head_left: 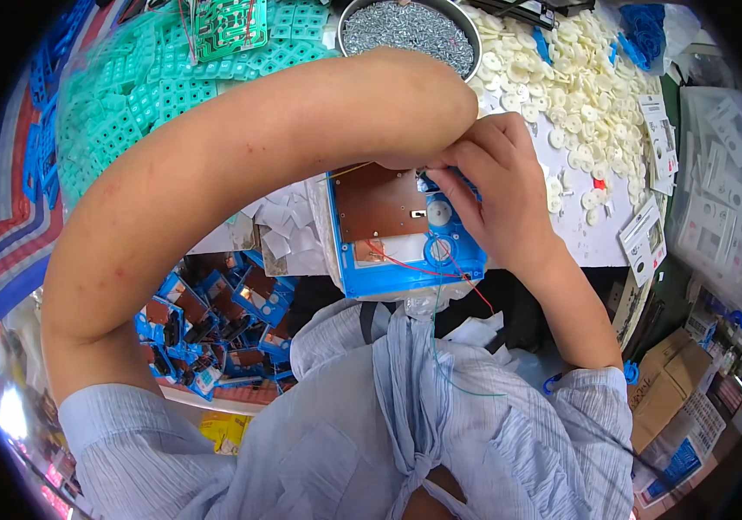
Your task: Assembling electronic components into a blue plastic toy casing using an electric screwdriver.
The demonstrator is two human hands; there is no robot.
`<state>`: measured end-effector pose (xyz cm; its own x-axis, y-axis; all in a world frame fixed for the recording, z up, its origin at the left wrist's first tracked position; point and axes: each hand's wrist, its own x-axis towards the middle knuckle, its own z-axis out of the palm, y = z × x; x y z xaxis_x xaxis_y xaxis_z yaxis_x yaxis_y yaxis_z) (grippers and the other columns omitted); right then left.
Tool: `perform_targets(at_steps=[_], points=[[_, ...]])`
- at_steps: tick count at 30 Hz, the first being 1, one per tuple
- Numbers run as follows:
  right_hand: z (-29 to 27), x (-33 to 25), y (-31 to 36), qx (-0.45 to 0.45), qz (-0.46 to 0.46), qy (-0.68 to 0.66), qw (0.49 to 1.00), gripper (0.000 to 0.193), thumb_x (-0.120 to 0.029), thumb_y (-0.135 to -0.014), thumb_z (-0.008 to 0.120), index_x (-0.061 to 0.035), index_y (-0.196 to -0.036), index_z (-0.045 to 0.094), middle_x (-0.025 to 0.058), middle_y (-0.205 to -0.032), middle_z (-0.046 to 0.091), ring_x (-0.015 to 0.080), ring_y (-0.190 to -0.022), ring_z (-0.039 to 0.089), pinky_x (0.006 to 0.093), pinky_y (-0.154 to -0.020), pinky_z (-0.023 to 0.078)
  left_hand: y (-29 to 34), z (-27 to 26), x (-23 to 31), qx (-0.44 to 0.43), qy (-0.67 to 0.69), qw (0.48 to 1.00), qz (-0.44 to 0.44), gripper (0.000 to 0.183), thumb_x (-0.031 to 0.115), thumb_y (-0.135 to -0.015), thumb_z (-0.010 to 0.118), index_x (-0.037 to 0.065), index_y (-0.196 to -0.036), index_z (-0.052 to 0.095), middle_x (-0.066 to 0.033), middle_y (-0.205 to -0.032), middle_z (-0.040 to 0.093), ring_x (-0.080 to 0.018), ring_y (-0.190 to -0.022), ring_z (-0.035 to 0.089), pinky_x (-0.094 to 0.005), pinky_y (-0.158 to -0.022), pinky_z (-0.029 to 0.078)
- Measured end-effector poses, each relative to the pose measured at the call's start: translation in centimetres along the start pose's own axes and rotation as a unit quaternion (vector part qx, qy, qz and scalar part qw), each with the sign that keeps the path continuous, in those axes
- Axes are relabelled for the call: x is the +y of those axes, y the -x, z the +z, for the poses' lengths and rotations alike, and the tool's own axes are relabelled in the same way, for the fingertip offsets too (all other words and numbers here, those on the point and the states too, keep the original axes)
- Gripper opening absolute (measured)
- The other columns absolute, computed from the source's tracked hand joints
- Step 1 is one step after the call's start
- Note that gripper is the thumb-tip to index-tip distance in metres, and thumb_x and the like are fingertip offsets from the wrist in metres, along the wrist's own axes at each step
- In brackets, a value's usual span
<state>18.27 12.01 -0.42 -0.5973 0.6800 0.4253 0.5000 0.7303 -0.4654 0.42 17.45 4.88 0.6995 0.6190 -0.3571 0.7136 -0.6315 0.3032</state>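
Narrowly, right fingers (480,163) pinch at case (468,251) edge, bare tabletop (586,246) rightward; left fingers hidden.

head-worn wide fisheye view, facing steeply down, close above the blue casing (379,284) and worktable (592,240)

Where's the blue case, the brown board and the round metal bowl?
Blue case (388,283): head view, its lower edge.
Brown board (380,206): head view, its middle.
Metal bowl (476,45): head view, its right rim.

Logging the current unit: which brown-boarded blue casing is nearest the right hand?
The blue casing in mid-picture, with the right hand at its upper-right corner; the other casings lie heaped at lower left.
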Motion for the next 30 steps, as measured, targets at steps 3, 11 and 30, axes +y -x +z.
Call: perform_targets(at_steps=[3, 11, 30], points=[[0.1, -0.1, 0.2, -0.024, 0.043, 0.002, 0.999, 0.019, -0.005, -0.077, 0.079, -0.0066, -0.094, 0.071, 0.0074, -0.102, 0.067, 0.0309, -0.096, 0.054, 0.0398, -0.084, 0.048, 0.0, 0.5, -0.5, 0.019, 0.012, 1.000, 0.016, 0.014, 0.012, -0.074, 0.072, 0.000, -0.081, 0.076, -0.0228, -0.082, 0.071, -0.0380, -0.081, 0.072, -0.0456, -0.074, 0.058], [-0.1, 0.0, 0.0, -0.028, 0.058, -0.029, 0.997, 0.012, -0.006, -0.078, 0.077, -0.0057, -0.087, 0.070, 0.0051, -0.094, 0.065, 0.0305, -0.094, 0.054, 0.0381, -0.085, 0.046, 0.4, 0.1, -0.3, -0.002, 0.014, 1.000, 0.009, 0.015, 0.011, -0.074, 0.072, 0.001, -0.084, 0.076, -0.0228, -0.084, 0.072, -0.0385, -0.082, 0.072, -0.0462, -0.075, 0.058], [1.4, -0.1, 1.2, 0.008, 0.148, -0.063, 0.987, 0.011, -0.014, -0.074, 0.083, -0.0129, -0.084, 0.079, 0.0046, -0.103, 0.055, 0.0275, -0.109, 0.042, 0.0369, -0.091, 0.039, 0.9, 0.4, -0.2, 0.004, 0.011, 1.000, 0.006, 0.014, 0.006, -0.072, 0.074, -0.003, -0.084, 0.074, -0.0243, -0.085, 0.072, -0.0383, -0.081, 0.073, -0.0459, -0.071, 0.059]])
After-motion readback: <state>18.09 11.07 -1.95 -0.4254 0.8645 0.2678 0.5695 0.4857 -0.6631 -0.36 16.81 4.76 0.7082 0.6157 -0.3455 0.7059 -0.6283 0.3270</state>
